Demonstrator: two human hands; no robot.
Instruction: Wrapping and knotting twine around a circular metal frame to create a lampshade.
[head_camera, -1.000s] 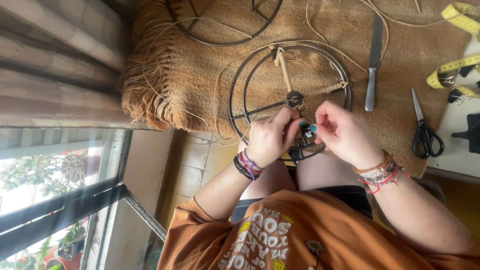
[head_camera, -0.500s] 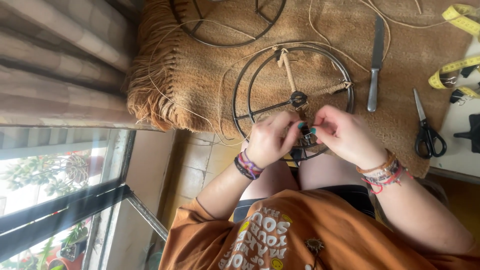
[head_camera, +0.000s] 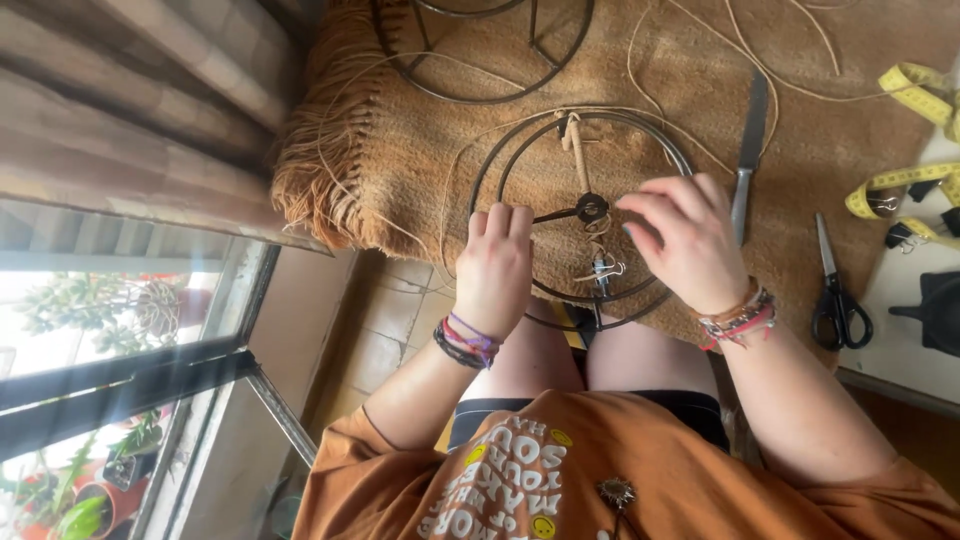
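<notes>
Centrally, the scene reads as follows.
Wire ring frame: the round black wire ring frame (head_camera: 520, 160), with spokes meeting at a small hub, lies flat on the brown woven mat (head_camera: 400, 150) in the middle of the frame, between and just under both hands.
Left hand: the left hand (head_camera: 495, 265), left of centre, is curled over the ring's lower left rim, fingers bent onto the wire; whether it truly pinches the wire is hard to tell.
Right hand: the right hand (head_camera: 685, 240), right of centre, hovers over the ring's right side, fingers spread and loose, gripping nothing I can see.
Cord: pale cord (head_camera: 575, 150) is wrapped on the upper spoke.
Knife: a knife (head_camera: 748, 150) lies just right of the ring.
Scissors: black scissors (head_camera: 835, 290) lie at the right.
Tape measure: a yellow tape measure (head_camera: 915, 95) curls at the upper right.
</notes>
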